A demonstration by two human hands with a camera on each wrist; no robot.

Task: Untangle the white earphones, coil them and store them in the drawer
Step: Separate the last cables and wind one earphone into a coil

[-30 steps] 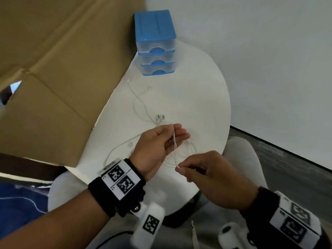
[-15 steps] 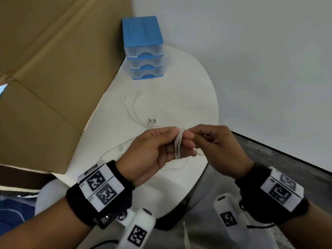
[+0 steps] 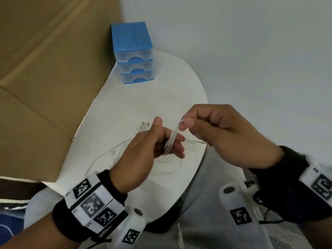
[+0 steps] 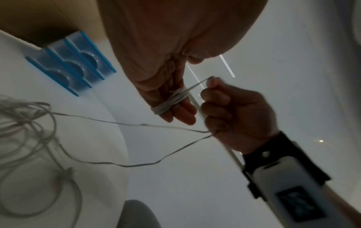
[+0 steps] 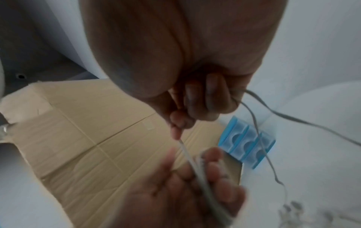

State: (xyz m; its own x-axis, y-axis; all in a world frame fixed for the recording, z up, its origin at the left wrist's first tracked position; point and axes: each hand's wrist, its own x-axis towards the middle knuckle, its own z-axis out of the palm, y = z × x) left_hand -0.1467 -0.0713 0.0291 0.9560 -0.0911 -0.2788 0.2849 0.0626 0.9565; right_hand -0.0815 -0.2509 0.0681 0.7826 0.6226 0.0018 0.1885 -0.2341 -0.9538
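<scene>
The white earphone cable [image 3: 169, 147] is wound in several turns around the straight fingers of my left hand [image 3: 168, 136], whose thumb stands lifted off the coil [image 4: 170, 103]. My right hand [image 3: 185, 124] pinches the cable between thumb and forefinger just above the coil and pulls a short strand taut [image 5: 187, 155]. From the right hand the cable trails down to loose loops [image 3: 115, 155] on the white table [image 3: 161, 83]. The two earbuds [image 3: 144, 125] lie on the table beyond my left thumb. The blue drawer unit [image 3: 133, 53] stands at the table's far edge with all three drawers closed.
A large sheet of brown cardboard [image 3: 45, 83] leans along the table's left side, right beside the drawer unit. A white wall [image 3: 251, 51] runs behind and to the right. My knees in grey trousers [image 3: 212, 203] are below the table's near edge.
The right hand has carried the cable up and over the left fingers, adding a turn to the coil. The left thumb has lifted off the coil. The earbuds have slid nearer the hands.
</scene>
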